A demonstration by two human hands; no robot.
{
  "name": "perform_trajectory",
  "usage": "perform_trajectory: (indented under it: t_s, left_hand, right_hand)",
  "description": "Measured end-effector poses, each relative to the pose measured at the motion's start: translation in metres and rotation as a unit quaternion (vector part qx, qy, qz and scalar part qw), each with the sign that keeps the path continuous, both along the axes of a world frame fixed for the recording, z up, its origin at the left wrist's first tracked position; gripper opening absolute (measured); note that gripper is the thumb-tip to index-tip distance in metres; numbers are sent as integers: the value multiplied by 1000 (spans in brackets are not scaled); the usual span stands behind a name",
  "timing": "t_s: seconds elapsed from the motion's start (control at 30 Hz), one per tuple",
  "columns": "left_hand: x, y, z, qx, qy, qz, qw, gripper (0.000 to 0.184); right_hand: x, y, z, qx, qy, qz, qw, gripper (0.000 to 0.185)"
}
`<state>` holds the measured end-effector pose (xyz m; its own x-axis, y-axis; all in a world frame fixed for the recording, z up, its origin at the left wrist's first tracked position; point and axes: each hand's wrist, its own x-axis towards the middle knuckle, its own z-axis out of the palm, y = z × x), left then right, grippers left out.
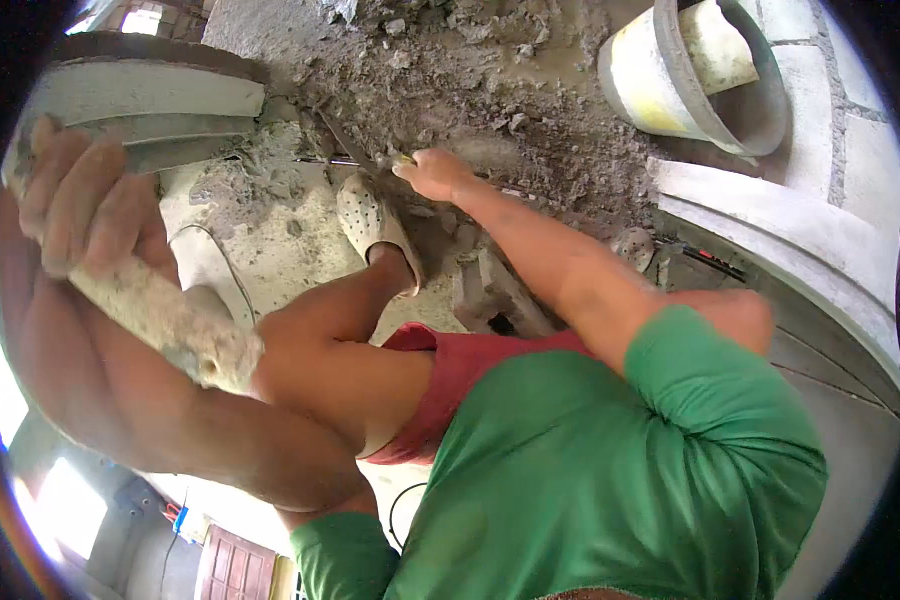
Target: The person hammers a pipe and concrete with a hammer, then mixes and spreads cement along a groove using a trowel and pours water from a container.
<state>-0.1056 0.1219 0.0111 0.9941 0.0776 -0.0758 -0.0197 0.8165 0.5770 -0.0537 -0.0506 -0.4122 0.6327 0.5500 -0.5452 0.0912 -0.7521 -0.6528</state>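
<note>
Across the top centre, shows loose grey rubble (pixel 430 85) strewn over the ground, with a clump of wet-looking mortar (pixel 245 185) left of the near-centre clog (pixel 370 215). At upper right, has a pale bucket (pixel 650 75) tipped on its side near the block wall (pixel 810 110), with a whitish piece (pixel 718 48) inside its mouth. Below that, curves a white slab (pixel 770 205) toward the right edge; at upper left, another pale curved slab (pixel 150 97). Just below the right forearm, partly covered by it, a broken block (pixel 495 295); beyond the forearm, a second clog (pixel 633 248), then a red-and-black item (pixel 710 262), too small to name. At lower left, far back, a brown door (pixel 235 568).

Raises the left hand (pixel 95 205) at upper left, elbow bent, fingers closed around a thick, grey-caked bar (pixel 175 325) slanting down toward the bent knee; blurred, so cannot tell its exact kind. Stretches the right arm up and inward from the right, nearly straight, with the right hand (pixel 435 175) closed at top centre around a slim tool (pixel 405 162), yellow showing at the grip, just beside the near-centre clog and among the rubble.
</note>
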Motion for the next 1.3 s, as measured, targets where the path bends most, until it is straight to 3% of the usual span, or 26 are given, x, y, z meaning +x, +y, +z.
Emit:
perform_trajectory:
  t_s: [0.23,0.3,0.37,0.5,0.57,0.6,0.63,0.67,0.7,0.77,0.9,1.0,1.1,1.13,1.17,1.23,1.3]
  left_hand:
    - [-7,1,1,10,-3,37,999,17]
    - [-10,8,0,16,13,55,998,17]
    - [-12,16,-3,27,-4,54,998,24]
    - [-20,21,5,-3,5,35,999,21]
    - [-22,14,11,194,110,220,950,18]
    - [-16,4,12,278,149,283,906,18]
    - [-11,-5,12,352,200,339,850,17]
    - [-11,-4,8,205,113,197,952,19]
    - [-12,-5,5,47,21,42,998,20]
    - [-9,-8,5,39,22,47,998,19]
    - [-8,-2,3,23,9,23,999,16]
    - [-5,-7,7,89,16,49,995,15]
    - [-4,-1,5,68,5,18,997,18]
    - [-11,1,10,71,143,158,974,16]
    - [-10,5,7,64,144,152,976,16]
    - [-1,7,-1,34,-6,-36,999,29]
    - [3,-1,-4,52,-1,-34,998,32]
  right_hand:
    - [28,-5,-19,-74,24,67,995,54]
    - [36,-33,-25,-99,42,16,994,56]
    - [39,-68,-17,-107,-34,-18,993,59]
    - [39,-109,-30,-147,-77,-10,986,60]
    - [29,-96,-36,-70,-104,24,992,62]
    - [25,-67,23,-56,-36,-24,998,59]
    - [23,-42,21,-74,-8,-6,997,58]
    - [20,-24,16,-92,21,11,995,58]
    - [15,-11,7,-89,21,6,996,58]
    - [9,5,-12,-123,3,63,990,55]
    - [19,-40,-2,-151,4,55,987,55]
    - [9,-117,-21,-180,-24,-36,983,55]
    - [4,-204,-18,-216,-59,-76,972,56]
    - [2,-228,-13,-237,-82,-85,964,57]
    - [0,-250,-8,-246,-81,-89,962,57]
    - [-6,-282,4,-241,-62,-11,968,70]
    - [-36,-292,23,-231,-50,-18,972,66]
